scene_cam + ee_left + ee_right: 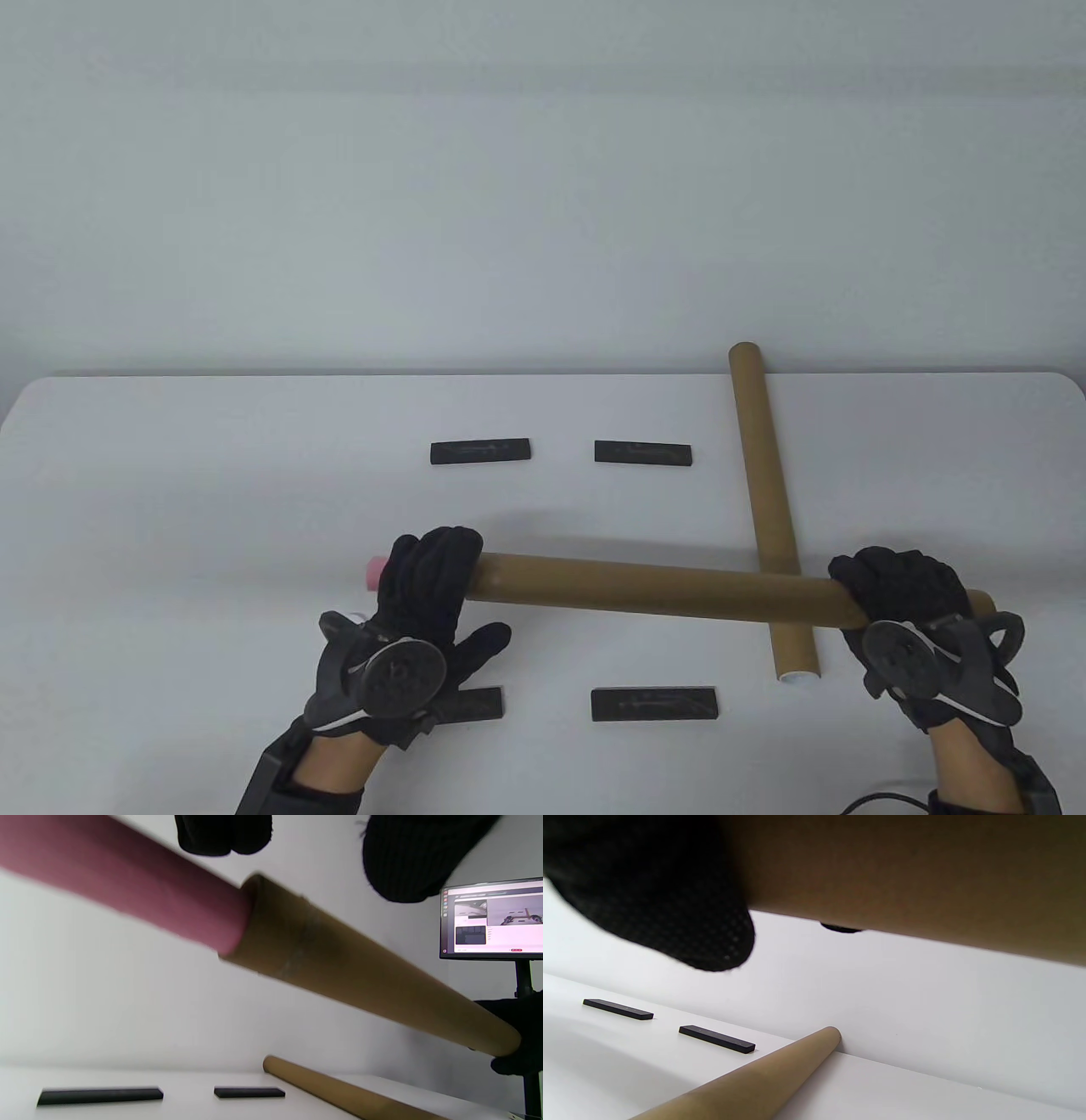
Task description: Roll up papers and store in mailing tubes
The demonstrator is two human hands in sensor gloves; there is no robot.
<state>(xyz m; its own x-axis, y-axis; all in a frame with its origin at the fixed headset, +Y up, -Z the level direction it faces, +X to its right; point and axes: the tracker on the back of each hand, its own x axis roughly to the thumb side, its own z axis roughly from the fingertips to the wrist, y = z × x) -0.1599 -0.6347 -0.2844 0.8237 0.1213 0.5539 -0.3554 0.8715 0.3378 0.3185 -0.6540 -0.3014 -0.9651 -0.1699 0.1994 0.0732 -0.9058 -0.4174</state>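
My right hand (904, 607) curls around the long brown cardboard mailing tube (662, 592), holding it level above the white table (170, 475) so its mouth faces my left hand (428, 586). That hand wraps the rolled pink paper (127, 882), part inside the tube. A 2nd brown tube (768, 501) lies beneath, beside 4 black weight bars (480, 451).

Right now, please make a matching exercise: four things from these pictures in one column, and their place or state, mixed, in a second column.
1. pink paper roll
2. held tube
3. second tube
4. black bars

a. lies on the table
b. flat, apart from each other
c. sticks out of a tube's end
d. lifted in both hands

Pairs: 1-c, 2-d, 3-a, 4-b
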